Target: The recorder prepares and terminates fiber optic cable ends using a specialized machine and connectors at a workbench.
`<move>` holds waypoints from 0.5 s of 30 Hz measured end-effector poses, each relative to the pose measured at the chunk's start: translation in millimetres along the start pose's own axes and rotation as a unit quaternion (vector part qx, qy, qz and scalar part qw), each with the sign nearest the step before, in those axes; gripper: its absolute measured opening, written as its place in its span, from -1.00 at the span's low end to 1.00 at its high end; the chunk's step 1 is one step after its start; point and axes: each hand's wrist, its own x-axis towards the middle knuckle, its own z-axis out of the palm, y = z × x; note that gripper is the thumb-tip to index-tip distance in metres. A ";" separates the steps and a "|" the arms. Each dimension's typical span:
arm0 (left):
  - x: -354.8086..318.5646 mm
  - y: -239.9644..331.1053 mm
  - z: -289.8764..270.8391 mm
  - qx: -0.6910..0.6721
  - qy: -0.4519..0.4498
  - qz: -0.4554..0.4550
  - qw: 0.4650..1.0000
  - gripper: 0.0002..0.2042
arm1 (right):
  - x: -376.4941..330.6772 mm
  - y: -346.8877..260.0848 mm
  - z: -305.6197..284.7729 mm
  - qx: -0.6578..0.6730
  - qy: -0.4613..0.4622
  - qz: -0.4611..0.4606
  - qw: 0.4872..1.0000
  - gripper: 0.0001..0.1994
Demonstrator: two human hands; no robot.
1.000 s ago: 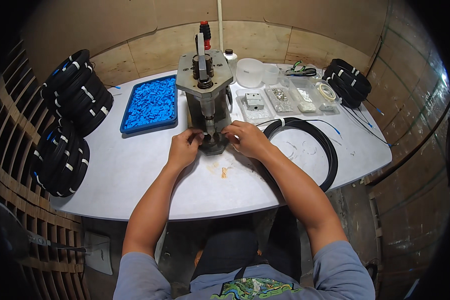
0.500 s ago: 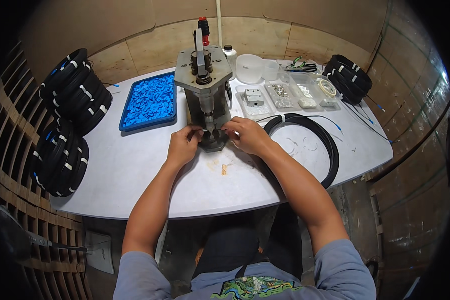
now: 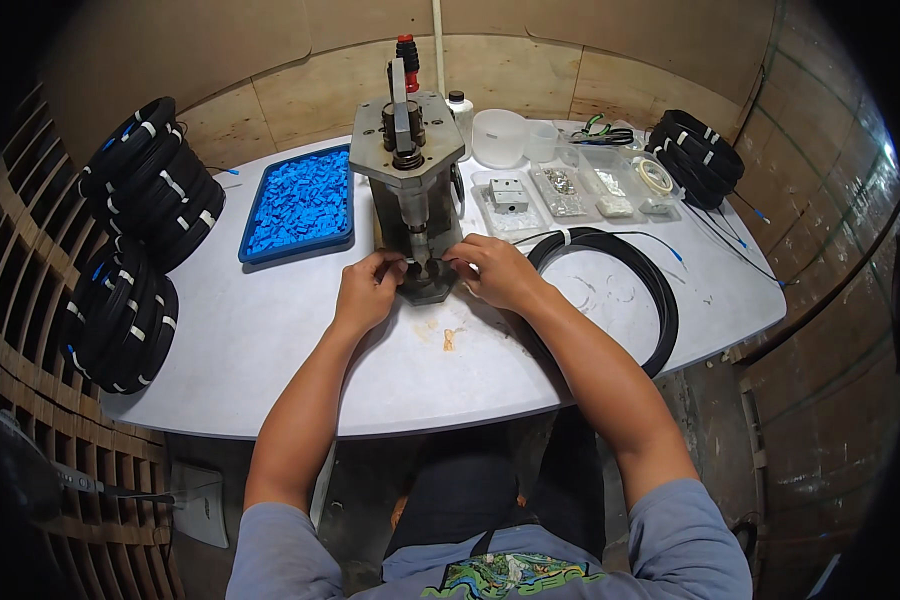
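Note:
A steel bench press (image 3: 408,165) stands upright in front of me, its ram lowered to a small fixture (image 3: 427,275) at the base. My left hand (image 3: 370,288) is at the fixture's left side, thumb and fingers pinched together. From the right, my right hand (image 3: 495,270) meets the fixture with its fingers also closed in a pinch. Whatever sits between the fingertips is too small and shaded to make out. Just right of my right hand lies a coil of black cable (image 3: 663,300), tied with white tape, and my right forearm passes over its near left part.
A dark blue tray (image 3: 295,250) of small blue parts stands left of the press. Stacked black cable coils (image 3: 150,190) line the left edge; more coils (image 3: 695,155) sit back right. Behind the coil are clear boxes (image 3: 560,190) of small parts, a white tub (image 3: 498,138) and green-handled pliers (image 3: 600,128).

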 end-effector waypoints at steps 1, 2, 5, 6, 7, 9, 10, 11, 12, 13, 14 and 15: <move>0.0 -0.4 -0.2 0.003 -0.001 0.002 1.000 -0.80 | 0.2 0.1 0.1 0.000 -0.001 0.000 1.000 -0.74; 0.0 -0.5 -0.1 0.003 -0.001 0.002 1.000 -0.80 | 0.3 0.2 0.2 -0.001 -0.002 0.001 1.000 -0.74; 0.0 0.4 0.0 -0.005 0.001 0.007 1.000 -0.80 | 0.2 0.4 0.2 -0.002 0.000 0.001 1.000 -0.74; -0.3 2.6 -0.2 -0.005 0.001 0.003 1.000 -0.80 | 0.1 0.4 -0.1 -0.002 0.000 0.001 1.000 -0.74; -0.4 3.8 -0.3 -0.004 0.001 -0.002 1.000 -0.80 | -0.1 0.2 -0.3 -0.003 0.000 0.002 1.000 -0.74; -0.2 1.6 0.2 -0.010 0.001 0.001 1.000 -0.80 | 0.0 0.3 0.1 -0.004 0.000 0.002 1.000 -0.74; -0.1 0.9 0.2 -0.015 0.002 0.005 1.000 -0.80 | 0.1 0.3 0.4 -0.003 0.001 0.002 1.000 -0.74; -0.1 0.9 0.3 -0.015 0.001 0.005 1.000 -0.80 | 0.0 0.3 0.5 -0.003 0.002 0.002 1.000 -0.74; -0.1 1.0 0.3 -0.016 0.002 0.005 1.000 -0.81 | 0.0 0.6 0.3 -0.003 0.002 0.002 1.000 -0.74; -0.2 1.1 0.4 -0.017 0.002 0.005 1.000 -0.81 | 0.2 0.9 0.0 0.000 0.000 0.001 1.000 -0.74; -0.1 0.9 0.4 -0.017 0.002 0.005 1.000 -0.81 | 0.2 1.5 0.1 0.004 -0.001 0.000 1.000 -0.74; -0.1 0.6 0.5 -0.014 0.001 0.002 1.000 -0.80 | 0.0 1.9 0.4 0.004 -0.001 0.000 1.000 -0.74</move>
